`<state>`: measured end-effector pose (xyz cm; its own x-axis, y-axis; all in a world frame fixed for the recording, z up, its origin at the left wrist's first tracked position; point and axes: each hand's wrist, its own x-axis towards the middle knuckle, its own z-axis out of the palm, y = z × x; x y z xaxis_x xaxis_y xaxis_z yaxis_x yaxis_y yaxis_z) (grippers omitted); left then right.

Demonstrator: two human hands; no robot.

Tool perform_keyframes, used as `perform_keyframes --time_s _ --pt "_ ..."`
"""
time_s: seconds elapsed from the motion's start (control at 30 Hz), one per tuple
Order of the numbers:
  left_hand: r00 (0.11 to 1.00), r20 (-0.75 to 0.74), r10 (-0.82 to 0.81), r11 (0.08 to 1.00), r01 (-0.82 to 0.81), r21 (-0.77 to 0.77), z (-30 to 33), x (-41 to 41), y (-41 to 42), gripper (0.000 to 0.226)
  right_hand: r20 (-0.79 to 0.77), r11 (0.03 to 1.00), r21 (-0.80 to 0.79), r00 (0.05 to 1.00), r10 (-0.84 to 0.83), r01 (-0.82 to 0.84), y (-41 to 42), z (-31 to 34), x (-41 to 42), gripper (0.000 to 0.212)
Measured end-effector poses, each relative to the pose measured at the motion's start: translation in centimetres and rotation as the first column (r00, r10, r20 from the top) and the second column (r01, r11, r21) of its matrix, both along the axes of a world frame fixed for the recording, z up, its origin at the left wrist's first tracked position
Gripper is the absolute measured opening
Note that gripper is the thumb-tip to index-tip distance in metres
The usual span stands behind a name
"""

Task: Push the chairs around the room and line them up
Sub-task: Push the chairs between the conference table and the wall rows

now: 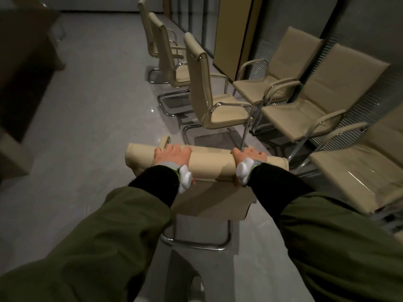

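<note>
1. Both hands grip the top edge of the backrest of the nearest chair [209, 168], a beige padded chair seen from behind and above.
2. The left hand [173, 156] lies over the left part of that top edge, fingers curled forward over it and the thumb below on the near face.
3. The right hand [247, 156] is clamped the same way on the right part of the top edge; the 2 hands sit apart with a stretch of bare backrest between them.
4. Each wrist carries a white and grey strapped device, and both arms are in dark cuffs under olive green sleeves [109, 236].
5. The chrome base loop [196, 243] of the held chair rests on the pale grey floor [93, 118], directly below the backrest.
6. Beyond the held chair, 3 matching chairs stand one behind another in a row, backs to the left: the closest of the row [207, 92] just ahead, a middle one [168, 51] farther on, and the farthest [146, 25] behind that.
7. To the right of the held chair, 3 more beige chairs face the row: one far [281, 68], one in the middle [322, 97] and one close [357, 171], their backs against a wall with glass panels and blinds.
8. Far left of the held chair, a dark piece of furniture [26, 68] stands at the edge of the view; its details are too dim to tell.
</note>
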<state>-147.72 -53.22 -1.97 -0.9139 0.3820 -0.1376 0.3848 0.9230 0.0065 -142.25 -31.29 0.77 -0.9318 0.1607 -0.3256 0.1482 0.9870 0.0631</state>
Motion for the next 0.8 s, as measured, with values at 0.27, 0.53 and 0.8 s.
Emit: perform_keyframes --time_s 0.27,0.53,0.8 --pt "0.990 -0.024 0.138 0.990 -0.139 -0.016 -0.2 6.0 -2.4 0.085 -0.063 0.987 0.043 0.986 0.157 -0.155 -1.7 -0.6 3.1 0.082" --pt "0.960 0.028 0.278 0.960 -0.277 -0.035 -0.1 8.1 -1.8 0.084 -0.077 0.958 0.000 0.955 0.285 -0.286 -0.6 -0.8 2.8 0.082" --pt "0.905 0.034 0.423 0.905 -0.421 -0.063 -0.1 9.3 -0.2 0.090 -0.066 0.899 -0.031 0.898 0.435 -0.438 1.1 -0.4 0.9 0.078"
